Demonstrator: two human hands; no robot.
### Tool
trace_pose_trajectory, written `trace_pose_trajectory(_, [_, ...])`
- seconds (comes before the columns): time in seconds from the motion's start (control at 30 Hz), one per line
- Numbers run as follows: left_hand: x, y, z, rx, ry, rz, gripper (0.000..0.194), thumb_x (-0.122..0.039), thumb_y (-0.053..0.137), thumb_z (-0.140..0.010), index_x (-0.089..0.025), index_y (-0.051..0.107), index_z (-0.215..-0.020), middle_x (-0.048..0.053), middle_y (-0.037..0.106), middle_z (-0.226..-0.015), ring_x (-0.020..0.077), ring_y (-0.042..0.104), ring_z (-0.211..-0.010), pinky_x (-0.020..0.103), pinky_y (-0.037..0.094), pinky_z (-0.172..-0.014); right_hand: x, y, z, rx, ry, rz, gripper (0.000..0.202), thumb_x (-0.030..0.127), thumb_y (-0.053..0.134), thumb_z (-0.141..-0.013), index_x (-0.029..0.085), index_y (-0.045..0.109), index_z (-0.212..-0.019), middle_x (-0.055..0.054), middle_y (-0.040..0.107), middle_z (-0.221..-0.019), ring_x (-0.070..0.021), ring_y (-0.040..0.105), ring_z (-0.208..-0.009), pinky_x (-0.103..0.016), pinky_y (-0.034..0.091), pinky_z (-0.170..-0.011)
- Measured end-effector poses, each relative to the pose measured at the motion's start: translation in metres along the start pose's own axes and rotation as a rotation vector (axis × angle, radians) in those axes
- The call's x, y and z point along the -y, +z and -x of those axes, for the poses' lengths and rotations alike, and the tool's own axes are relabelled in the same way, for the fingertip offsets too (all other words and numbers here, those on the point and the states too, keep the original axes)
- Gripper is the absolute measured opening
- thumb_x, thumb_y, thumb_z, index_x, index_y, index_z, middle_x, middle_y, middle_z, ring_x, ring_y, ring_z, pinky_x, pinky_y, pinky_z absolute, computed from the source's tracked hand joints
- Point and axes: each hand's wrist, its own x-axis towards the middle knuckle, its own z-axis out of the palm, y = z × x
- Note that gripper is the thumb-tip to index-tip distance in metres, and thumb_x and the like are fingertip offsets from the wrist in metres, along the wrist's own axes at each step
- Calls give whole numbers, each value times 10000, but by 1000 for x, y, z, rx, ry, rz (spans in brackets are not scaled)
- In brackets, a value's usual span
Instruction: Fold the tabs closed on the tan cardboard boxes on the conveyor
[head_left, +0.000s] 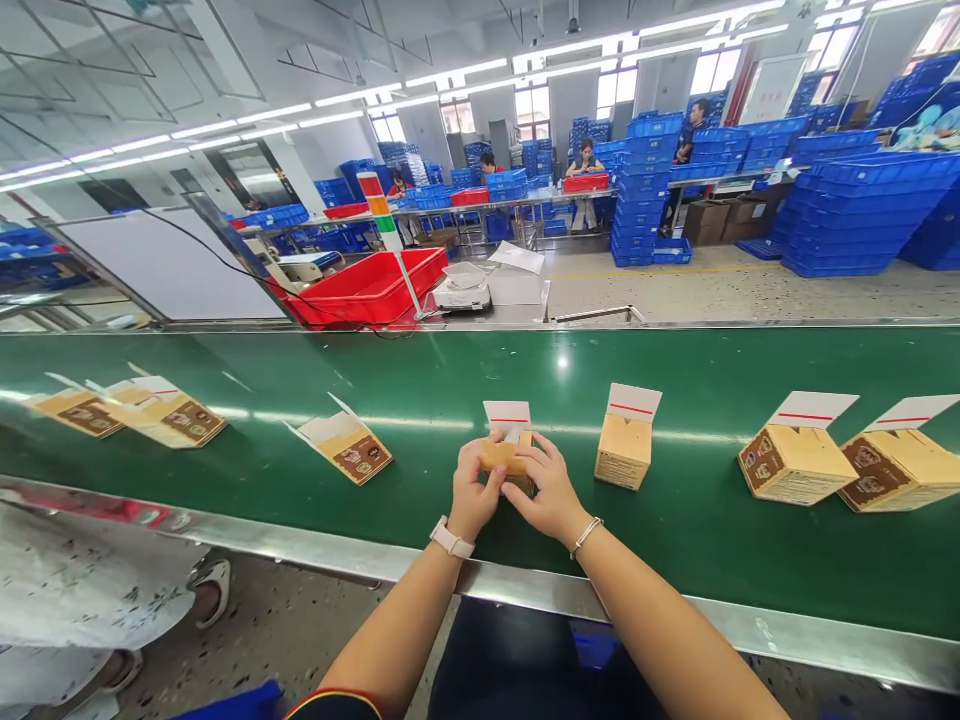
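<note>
A small tan carton [508, 456] stands on the green conveyor belt [435, 540] directly in front of me, its white flap with a red line raised at the back. My left hand [478, 484] has its fingers around the carton's left side and a front flap. From the right, my right hand [546, 488] grips the same carton, fingers over its top edge and thumb at the front. Something whitish shows in the top opening, too small to make out. My fingers hide most of the carton's sides.
Right of my hands stand a carton [624, 452] with its flap up and two more [796, 462] near the right edge. Leftward lie an open carton [345, 446] and others [169, 412]. Behind the belt are a red bin [367, 290], a scale [461, 290] and a signal light [381, 212].
</note>
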Motion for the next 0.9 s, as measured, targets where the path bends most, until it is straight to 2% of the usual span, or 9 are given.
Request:
trace_pose_trajectory(0.13, [-5, -8, -23, 219, 126, -110, 428, -576, 480, -838, -246, 693, -1007, 104, 693, -1105, 299, 521, -1178, 525, 362, -1033, 2, -6, -8, -36, -3, -54, 148, 365, 611, -828, 236, 676, -860, -57, 696, -905, -288, 522, -1206, -577, 365, -1075])
trace_pose_trajectory(0.3, [-16, -4, -47, 581, 164, -208, 362, -493, 443, -867, -286, 734, -925, 75, 727, -1028, 288, 538, -1120, 514, 359, -1006, -1, -15, -13, -83, -73, -136, 264, 339, 509, -897, 240, 615, -677, -7, 681, -756, -200, 644, -859, -510, 434, -1034])
trace_pose_trajectory(0.43, [-22, 2, -52, 680, 175, -217, 362, -481, 439, -884, -281, 736, -935, 67, 715, -1072, 271, 557, -1083, 487, 363, -1005, -7, -18, -11, -306, 12, -135, 271, 372, 518, -881, 221, 614, -678, -59, 676, -854, -204, 644, -868, -419, 534, -859])
trace_pose_trajectory(0.53, [-26, 6, -52, 725, 121, -182, 396, -468, 426, -891, -243, 709, -1051, 82, 675, -1174, 273, 536, -1151, 456, 354, -1028, -12, -25, -12, -290, 51, -125, 278, 378, 511, -881, 217, 641, -695, -85, 678, -920, -212, 639, -910, -378, 537, -805])
trace_pose_trajectory(0.63, [-30, 12, -50, 731, 41, -121, 383, -456, 457, -875, -227, 695, -1070, 90, 663, -1179, 276, 551, -1147, 431, 377, -1017, -15, -34, -14, -155, 54, -112, 303, 368, 476, -901, 232, 668, -710, -74, 689, -902, -218, 630, -920, -398, 510, -844])
trace_pose_trajectory(0.73, [-30, 25, -43, 657, -51, 50, 334, -434, 502, -855, -208, 676, -1029, 97, 670, -1116, 263, 594, -1068, 403, 429, -966, -17, -37, -13, -197, 155, -78, 320, 376, 492, -878, 229, 624, -627, -80, 665, -909, -231, 608, -934, -427, 483, -882])
trace_pose_trajectory(0.8, [-28, 36, -35, 513, -157, 199, 253, -390, 553, -823, -190, 627, -960, 89, 672, -1013, 236, 621, -973, 380, 468, -900, -18, -34, -10, -301, 294, -83, 264, 385, 552, -817, 220, 579, -612, -91, 621, -940, -242, 586, -965, -434, 480, -894])
trace_pose_trajectory(0.87, [-26, 47, -25, 325, -264, 323, 198, -317, 622, -763, -195, 542, -897, 50, 638, -920, 196, 622, -906, 343, 485, -848, -19, -31, -7, -407, 507, -145, 177, 380, 634, -716, 215, 570, -725, -90, 574, -991, -245, 575, -967, -429, 499, -865])
trace_pose_trajectory(0.9, [-26, 52, -21, 246, -303, 371, 222, -277, 650, -730, -202, 499, -874, 28, 611, -891, 177, 617, -890, 324, 485, -836, -19, -30, -6, -447, 627, -203, 231, 370, 664, -667, 215, 561, -805, -87, 558, -1022, -238, 577, -955, -419, 512, -842])
